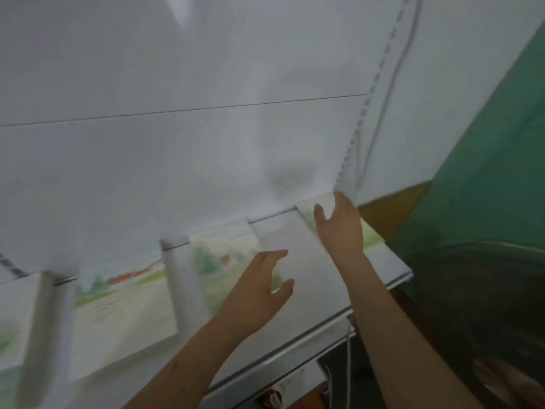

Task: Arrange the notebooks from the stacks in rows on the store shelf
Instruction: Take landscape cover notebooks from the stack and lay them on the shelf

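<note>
Notebooks with pale landscape covers lie in a row on the white store shelf (300, 293). One notebook (124, 305) lies at the left, another (224, 249) in the middle, and a third (368, 234) at the shelf's right end. My right hand (339, 225) lies over that right-end notebook with its fingers spread and straight. My left hand (259, 287) hovers by the right edge of the middle notebook, fingers loosely apart and holding nothing. The frame is blurred by motion.
The shelf's white back panel (177, 143) rises behind the row, with a slotted upright (362, 113) at its right. A green wall (486, 172) and a dark round object (477, 305) stand to the right. Another notebook (14, 317) shows at the far left edge.
</note>
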### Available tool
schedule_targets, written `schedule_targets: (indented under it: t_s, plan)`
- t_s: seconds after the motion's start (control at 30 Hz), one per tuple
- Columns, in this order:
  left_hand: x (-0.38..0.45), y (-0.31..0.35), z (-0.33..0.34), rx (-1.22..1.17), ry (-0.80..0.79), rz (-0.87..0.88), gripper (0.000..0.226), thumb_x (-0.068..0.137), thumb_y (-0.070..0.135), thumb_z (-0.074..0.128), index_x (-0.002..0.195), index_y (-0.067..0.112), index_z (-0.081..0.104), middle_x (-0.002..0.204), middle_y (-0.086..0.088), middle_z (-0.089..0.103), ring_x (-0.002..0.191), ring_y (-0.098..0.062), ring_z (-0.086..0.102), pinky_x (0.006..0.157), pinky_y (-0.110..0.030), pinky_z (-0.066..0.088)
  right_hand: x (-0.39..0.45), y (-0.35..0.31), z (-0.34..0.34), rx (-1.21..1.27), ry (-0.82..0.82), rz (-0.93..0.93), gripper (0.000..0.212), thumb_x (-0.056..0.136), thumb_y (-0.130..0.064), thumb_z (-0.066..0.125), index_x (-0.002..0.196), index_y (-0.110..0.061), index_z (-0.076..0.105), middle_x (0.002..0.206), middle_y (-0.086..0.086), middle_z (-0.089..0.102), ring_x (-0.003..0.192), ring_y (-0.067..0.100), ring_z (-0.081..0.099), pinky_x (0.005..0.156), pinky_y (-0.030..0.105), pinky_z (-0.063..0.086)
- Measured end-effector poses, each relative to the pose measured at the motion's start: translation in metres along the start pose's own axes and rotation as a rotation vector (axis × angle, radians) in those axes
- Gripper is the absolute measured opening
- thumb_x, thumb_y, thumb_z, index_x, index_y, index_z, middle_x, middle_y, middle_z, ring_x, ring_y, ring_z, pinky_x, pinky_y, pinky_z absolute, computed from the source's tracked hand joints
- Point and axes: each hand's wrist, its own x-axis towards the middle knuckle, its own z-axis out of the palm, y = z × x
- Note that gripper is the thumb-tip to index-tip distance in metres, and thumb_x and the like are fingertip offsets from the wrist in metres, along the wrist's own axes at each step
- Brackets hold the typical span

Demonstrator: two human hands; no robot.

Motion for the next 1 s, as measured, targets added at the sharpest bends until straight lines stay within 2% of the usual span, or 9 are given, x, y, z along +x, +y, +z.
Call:
schedule_targets:
  t_s: [0.23, 0.4, 0.5, 0.6, 0.67, 0.73, 0.8, 0.9, 1.0]
  plan:
    - [0.055, 0.02, 0.063, -0.207, -0.061, -0.144, 0.035, 0.098, 0.021, 0.059, 0.132, 0.025, 0.055, 0.132, 0.007, 0.056, 0.112, -0.003, 0.056, 0.081, 0.001, 0.04, 0.01, 0.09, 0.019, -0.476, -0.316, -0.026, 0.093, 0.089, -0.075, 0.033, 0.156, -0.013, 0.016, 0.161, 0.016, 0.019, 0.148, 0.036, 0.016, 0.12, 0.05, 0.015]
    - [0.083, 0.024, 0.071, -0.391, 0.05, -0.344, 0.025, 0.098, 0.014, 0.057, 0.12, 0.021, 0.065, 0.116, 0.007, 0.067, 0.098, -0.001, 0.062, 0.078, -0.004, 0.045, 0.004, 0.093, 0.022, -0.527, -0.364, -0.096, 0.069, 0.102, -0.054, 0.023, 0.154, -0.008, 0.022, 0.158, 0.02, 0.027, 0.146, 0.036, 0.025, 0.119, 0.044, 0.025]
    - [0.097, 0.031, 0.075, -0.621, 0.047, -0.485, 0.026, 0.099, 0.025, 0.057, 0.122, 0.018, 0.066, 0.113, 0.001, 0.072, 0.103, -0.013, 0.068, 0.096, -0.026, 0.051, 0.007, 0.088, 0.0, -0.292, -0.193, -0.108, 0.054, 0.105, -0.045, 0.02, 0.132, -0.013, 0.054, 0.107, 0.006, 0.067, 0.097, 0.019, 0.065, 0.071, 0.025, 0.05]
    - [0.108, 0.05, 0.079, -1.032, 0.006, -0.524, 0.041, 0.103, 0.043, 0.043, 0.131, 0.017, 0.057, 0.126, -0.009, 0.066, 0.113, -0.026, 0.066, 0.102, -0.04, 0.05, 0.002, 0.076, -0.028, 0.043, -0.066, -0.029, 0.057, 0.1, -0.049, 0.018, 0.101, -0.017, 0.065, 0.065, -0.013, 0.052, 0.055, -0.002, 0.05, 0.046, 0.011, 0.034]
    - [0.113, 0.059, 0.076, -1.226, 0.011, -0.456, 0.056, 0.099, 0.059, 0.033, 0.139, 0.025, 0.05, 0.131, -0.01, 0.064, 0.118, -0.032, 0.063, 0.105, -0.05, 0.047, -0.014, 0.061, -0.037, 0.224, -0.121, -0.028, 0.058, 0.098, -0.054, 0.02, 0.103, -0.019, 0.066, 0.074, -0.013, 0.06, 0.065, -0.003, 0.058, 0.054, 0.009, 0.043]
    - [0.113, 0.063, 0.072, -1.302, 0.07, -0.416, 0.063, 0.094, 0.064, 0.034, 0.139, 0.025, 0.052, 0.13, -0.011, 0.065, 0.12, -0.032, 0.063, 0.103, -0.051, 0.047, -0.036, 0.047, -0.036, 0.343, -0.28, -0.105, 0.053, 0.102, -0.054, 0.024, 0.119, -0.024, 0.064, 0.104, -0.011, 0.068, 0.095, -0.001, 0.063, 0.083, 0.018, 0.053]
    - [0.106, 0.062, 0.067, -1.278, 0.16, -0.387, 0.048, 0.099, 0.044, 0.046, 0.135, 0.014, 0.056, 0.125, -0.013, 0.068, 0.115, -0.031, 0.065, 0.095, -0.044, 0.053, -0.053, 0.045, -0.031, 0.341, -0.336, -0.243, 0.055, 0.103, -0.053, 0.023, 0.133, -0.024, 0.059, 0.131, -0.009, 0.062, 0.123, 0.002, 0.052, 0.107, 0.026, 0.042]
    - [0.086, 0.045, 0.056, -1.138, 0.342, -0.399, 0.032, 0.097, 0.004, 0.051, 0.127, 0.012, 0.06, 0.116, -0.013, 0.072, 0.104, -0.033, 0.07, 0.076, -0.038, 0.06, -0.043, 0.049, -0.023, 0.378, -0.284, -0.262, 0.047, 0.104, -0.046, 0.034, 0.136, -0.022, 0.056, 0.133, -0.01, 0.057, 0.123, -0.001, 0.044, 0.108, 0.022, 0.036]
    - [0.062, 0.032, 0.036, -1.066, 0.403, -0.45, 0.034, 0.094, 0.006, 0.057, 0.124, 0.019, 0.063, 0.113, -0.009, 0.073, 0.099, -0.034, 0.071, 0.082, -0.053, 0.056, -0.023, 0.045, -0.01, 0.452, -0.356, -0.136, 0.052, 0.1, -0.045, 0.048, 0.146, -0.022, 0.044, 0.141, -0.012, 0.046, 0.131, 0.005, 0.04, 0.109, 0.026, 0.034]
